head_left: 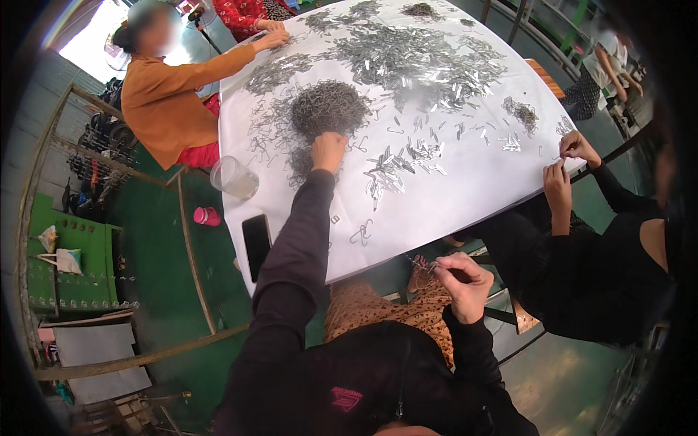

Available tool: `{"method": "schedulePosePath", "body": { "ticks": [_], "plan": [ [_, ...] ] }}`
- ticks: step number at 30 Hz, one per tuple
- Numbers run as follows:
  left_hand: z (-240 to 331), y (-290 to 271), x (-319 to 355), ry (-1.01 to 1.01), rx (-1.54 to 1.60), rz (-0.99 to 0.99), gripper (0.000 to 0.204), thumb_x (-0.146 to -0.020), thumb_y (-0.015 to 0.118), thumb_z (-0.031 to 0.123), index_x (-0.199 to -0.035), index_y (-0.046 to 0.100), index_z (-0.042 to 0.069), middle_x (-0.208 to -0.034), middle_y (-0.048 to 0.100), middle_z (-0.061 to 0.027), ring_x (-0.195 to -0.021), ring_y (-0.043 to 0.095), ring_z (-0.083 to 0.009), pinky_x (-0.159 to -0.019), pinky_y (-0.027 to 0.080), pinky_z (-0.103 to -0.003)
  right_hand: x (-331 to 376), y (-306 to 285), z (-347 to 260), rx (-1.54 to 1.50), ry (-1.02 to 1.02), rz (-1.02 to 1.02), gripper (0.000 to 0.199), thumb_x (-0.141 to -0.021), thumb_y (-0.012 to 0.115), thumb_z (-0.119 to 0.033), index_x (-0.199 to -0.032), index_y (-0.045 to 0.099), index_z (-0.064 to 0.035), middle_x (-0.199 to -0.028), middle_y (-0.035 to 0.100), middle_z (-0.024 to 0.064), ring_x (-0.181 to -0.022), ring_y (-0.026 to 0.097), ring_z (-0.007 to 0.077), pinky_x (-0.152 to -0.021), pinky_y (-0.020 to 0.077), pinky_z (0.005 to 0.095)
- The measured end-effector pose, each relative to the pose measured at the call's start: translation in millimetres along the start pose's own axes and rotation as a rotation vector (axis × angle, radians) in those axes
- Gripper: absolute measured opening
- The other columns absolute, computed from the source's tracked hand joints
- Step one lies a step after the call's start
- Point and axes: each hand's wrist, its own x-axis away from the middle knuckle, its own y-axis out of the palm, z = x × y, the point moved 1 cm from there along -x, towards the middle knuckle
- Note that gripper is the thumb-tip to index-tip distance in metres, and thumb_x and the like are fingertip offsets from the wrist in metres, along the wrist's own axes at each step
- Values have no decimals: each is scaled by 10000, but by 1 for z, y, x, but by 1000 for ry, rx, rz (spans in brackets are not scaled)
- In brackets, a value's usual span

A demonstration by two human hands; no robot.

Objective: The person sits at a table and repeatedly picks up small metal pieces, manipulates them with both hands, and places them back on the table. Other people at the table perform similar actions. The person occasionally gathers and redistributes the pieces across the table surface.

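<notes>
My left hand (329, 151) reaches over the white table, fingers curled together at the near edge of a dense heap of small grey metal hooks (331, 107). What lies between its fingertips is hidden. Off the table's front edge, my right hand (465, 287) is raised above my lap. Its thumb and fingers pinch a few small wire hooks (430, 267) that stick out to the left. Several loose hooks (362, 232) lie on the table between my arms. To the right of my left hand are scattered flat, shiny metal clips (389, 173).
A black phone (256, 247) and a clear plastic cup (236, 180) stand by the left table edge. A wide spread of clips (414, 62) covers the far side. Co-workers' hands are at the far left (270, 36) and right edge (567, 167). A pink cup (207, 216) sits beyond the table's left edge.
</notes>
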Motion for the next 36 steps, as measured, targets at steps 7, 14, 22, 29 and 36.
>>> {"method": "schedulePosePath", "body": {
  "ticks": [7, 14, 22, 29, 36],
  "plan": [
    [3, 27, -25, 167, -384, -58, 158, -796, 600, 97, -901, 663, -3, -946, 668, -229, -911, 650, -386, -767, 527, -468, 10, -12, 6, 92, 44, -16, 173, -726, 650, 150, -862, 691, 49, -798, 643, 57, -732, 585, 103, -646, 449, 203],
    [-6, -48, -1, 543, -259, 259, 195, -856, 520, 14, -1019, 615, -35, -925, 627, -219, -939, 585, -368, -770, 493, -468, 15, -7, 9, 16, -33, -53, 210, -728, 636, 184, -880, 678, 44, -836, 648, 85, -753, 603, 132, -664, 472, 224],
    [-31, -111, 138, 464, -286, -355, 123, -860, 561, 87, -898, 678, 85, -860, 672, -115, -849, 645, -288, -754, 497, -371, 17, -1, 3, -27, -129, -105, 211, -746, 612, 194, -886, 665, 45, -835, 633, 97, -733, 622, 145, -628, 507, 242],
    [-38, -88, 180, 377, -309, -556, 154, -815, 651, 176, -876, 704, 45, -784, 678, -156, -786, 658, -328, -714, 505, -401, 13, -1, -2, -25, -167, -121, 216, -758, 594, 189, -907, 659, 47, -853, 630, 103, -690, 616, 151, -604, 514, 268],
    [-25, -37, 84, 278, -211, -70, 181, -813, 653, 220, -842, 718, 54, -805, 673, -180, -768, 662, -348, -677, 517, -441, 21, -3, -4, 26, -165, -50, 193, -749, 623, 165, -892, 671, 43, -847, 640, 83, -727, 575, 114, -647, 445, 222]
  ]
}}
